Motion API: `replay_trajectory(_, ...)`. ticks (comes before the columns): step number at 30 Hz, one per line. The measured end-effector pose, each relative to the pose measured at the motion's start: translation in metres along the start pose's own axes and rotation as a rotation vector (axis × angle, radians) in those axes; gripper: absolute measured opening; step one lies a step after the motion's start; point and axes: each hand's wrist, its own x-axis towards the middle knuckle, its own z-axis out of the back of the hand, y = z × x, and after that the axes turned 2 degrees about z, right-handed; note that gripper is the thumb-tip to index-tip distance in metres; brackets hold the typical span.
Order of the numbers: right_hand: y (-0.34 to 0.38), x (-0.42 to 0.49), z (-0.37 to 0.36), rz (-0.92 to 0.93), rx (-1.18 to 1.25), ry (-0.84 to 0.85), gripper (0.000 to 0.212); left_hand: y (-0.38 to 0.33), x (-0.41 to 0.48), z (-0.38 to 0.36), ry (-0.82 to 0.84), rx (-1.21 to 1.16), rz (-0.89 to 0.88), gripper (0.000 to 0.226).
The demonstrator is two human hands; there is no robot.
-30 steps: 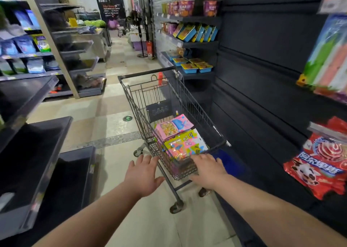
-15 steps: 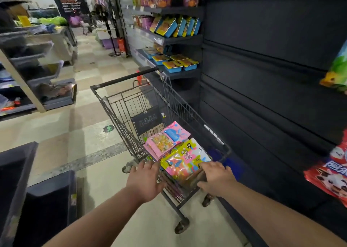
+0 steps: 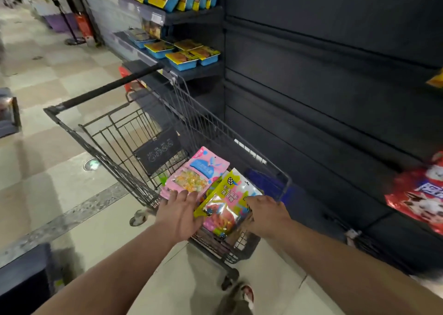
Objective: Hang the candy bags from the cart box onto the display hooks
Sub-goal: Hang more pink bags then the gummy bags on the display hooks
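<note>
At the cart (image 3: 167,123), both hands (left hand (image 3: 178,215), right hand (image 3: 268,216)) now flank the yellow bag (image 3: 224,204).

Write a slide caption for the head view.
Both hands reach the candy bags in the cart beside dark shelving.

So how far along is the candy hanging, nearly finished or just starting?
Just starting, it seems. Done: some red bags already hang on the dark display wall, though who hung them is unclear. In hand: the left hand and right hand are closing on the yellow-green candy bag in the cart. Left: the pink bag and others beneath.
</note>
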Motion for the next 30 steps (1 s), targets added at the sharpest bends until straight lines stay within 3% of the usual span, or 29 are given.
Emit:
replay_trajectory(18, 0.006, 0.154, 0.025, 0.027, 0.052, 0.191, 0.076, 0.055, 0.151, 0.006, 0.185, 0.003, 0.065, 0.075)
replay_trajectory(30, 0.042, 0.224, -0.003, -0.272, 0.196, 0.272, 0.068, 0.103, 0.276, -0.016, 0.382, 0.078, -0.212, 0.078)
